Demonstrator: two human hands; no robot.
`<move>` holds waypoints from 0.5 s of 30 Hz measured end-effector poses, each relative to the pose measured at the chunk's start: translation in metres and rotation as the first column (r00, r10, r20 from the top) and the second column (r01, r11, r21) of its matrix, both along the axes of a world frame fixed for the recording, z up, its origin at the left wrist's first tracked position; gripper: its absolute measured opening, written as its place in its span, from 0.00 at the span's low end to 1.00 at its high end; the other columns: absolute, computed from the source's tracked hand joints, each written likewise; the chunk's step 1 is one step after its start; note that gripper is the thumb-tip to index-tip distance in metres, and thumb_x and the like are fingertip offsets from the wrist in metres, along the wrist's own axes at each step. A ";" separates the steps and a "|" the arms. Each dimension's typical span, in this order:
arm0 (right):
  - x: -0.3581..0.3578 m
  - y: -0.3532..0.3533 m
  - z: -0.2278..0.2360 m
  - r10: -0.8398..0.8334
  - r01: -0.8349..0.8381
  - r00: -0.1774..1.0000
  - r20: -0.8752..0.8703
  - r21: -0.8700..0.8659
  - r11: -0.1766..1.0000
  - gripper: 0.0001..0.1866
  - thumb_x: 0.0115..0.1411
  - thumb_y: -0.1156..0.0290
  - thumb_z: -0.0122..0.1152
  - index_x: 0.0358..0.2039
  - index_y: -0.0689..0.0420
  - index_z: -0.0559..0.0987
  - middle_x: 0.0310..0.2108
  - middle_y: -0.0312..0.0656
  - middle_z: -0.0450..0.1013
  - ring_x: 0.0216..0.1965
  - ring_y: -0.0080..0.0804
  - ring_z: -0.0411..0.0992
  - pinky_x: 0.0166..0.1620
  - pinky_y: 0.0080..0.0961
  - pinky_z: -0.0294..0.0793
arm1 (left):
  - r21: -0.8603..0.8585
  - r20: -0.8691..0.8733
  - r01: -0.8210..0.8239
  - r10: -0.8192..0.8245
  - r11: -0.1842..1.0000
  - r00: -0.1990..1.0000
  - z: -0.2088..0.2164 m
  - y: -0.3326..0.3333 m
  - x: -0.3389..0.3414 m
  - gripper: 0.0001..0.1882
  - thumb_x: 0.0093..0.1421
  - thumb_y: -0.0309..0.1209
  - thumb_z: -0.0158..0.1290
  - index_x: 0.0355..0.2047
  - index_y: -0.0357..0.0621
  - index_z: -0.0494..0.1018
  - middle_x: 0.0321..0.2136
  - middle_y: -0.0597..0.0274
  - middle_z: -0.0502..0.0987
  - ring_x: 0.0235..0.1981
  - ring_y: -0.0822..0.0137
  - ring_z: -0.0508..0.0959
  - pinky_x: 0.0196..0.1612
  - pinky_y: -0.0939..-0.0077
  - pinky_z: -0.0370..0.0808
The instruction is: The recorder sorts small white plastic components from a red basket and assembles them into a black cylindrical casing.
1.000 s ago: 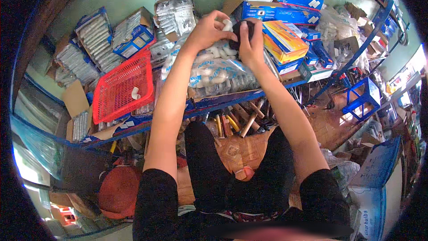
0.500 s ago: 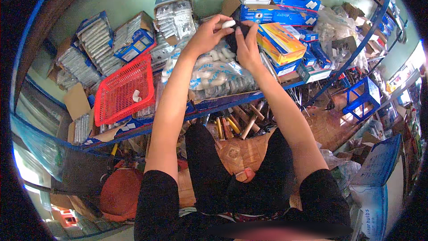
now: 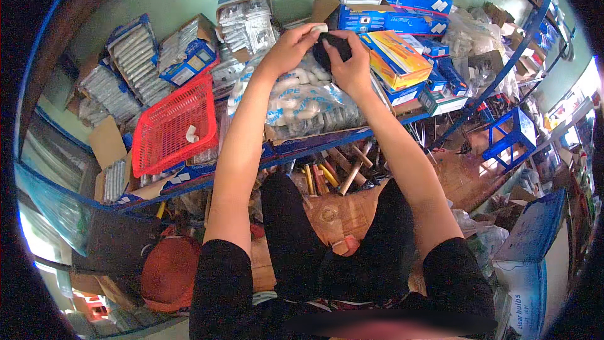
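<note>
Above the far side of the shelf, my left hand (image 3: 288,50) pinches a small white pipe elbow (image 3: 319,28) between thumb and fingers. My right hand (image 3: 352,69) grips a bunched black cloth (image 3: 335,50), which touches or nearly touches the elbow. Just below both hands lies a clear plastic bag (image 3: 296,108) with blue print, full of similar white elbows. To the left, a red plastic basket (image 3: 145,124) sits tilted on the shelf with a single white elbow (image 3: 192,134) in it.
Opened boxes of silvery packets (image 3: 135,53) line the wall at left. A yellow and orange box (image 3: 396,60) and several blue boxes (image 3: 415,24) stand at right. The shelf has a blue front edge (image 3: 251,167); wooden-handled tools (image 3: 352,176) lie below. A blue stool (image 3: 511,138) stands right.
The white elbow has turned in my left fingers and shows less of itself. My right hand has shifted slightly, and more of the black cloth shows between my hands.
</note>
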State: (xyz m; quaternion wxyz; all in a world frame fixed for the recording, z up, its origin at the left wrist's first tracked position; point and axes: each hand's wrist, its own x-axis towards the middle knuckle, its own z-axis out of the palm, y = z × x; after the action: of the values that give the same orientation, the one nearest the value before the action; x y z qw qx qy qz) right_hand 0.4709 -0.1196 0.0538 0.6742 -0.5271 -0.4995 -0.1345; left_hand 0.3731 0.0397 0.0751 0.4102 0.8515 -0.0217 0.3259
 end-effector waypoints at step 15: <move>0.018 0.016 -0.026 0.141 -0.147 0.989 -0.046 -0.192 0.970 0.13 0.63 0.76 0.61 0.48 0.60 0.76 0.43 0.56 0.79 0.46 0.57 0.78 0.50 0.39 0.76 | 0.056 0.398 -0.461 0.404 0.886 0.824 0.053 -0.081 -0.057 0.18 0.65 0.34 0.64 0.51 0.39 0.79 0.42 0.58 0.86 0.43 0.70 0.83 0.49 0.74 0.78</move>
State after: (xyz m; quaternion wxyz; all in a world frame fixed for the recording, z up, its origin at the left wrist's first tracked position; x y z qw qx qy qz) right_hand 0.4890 -0.1039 0.0280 0.6354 -0.5549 -0.5363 -0.0273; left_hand 0.3161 -0.0417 0.1278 0.2485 0.7841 0.0699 0.5644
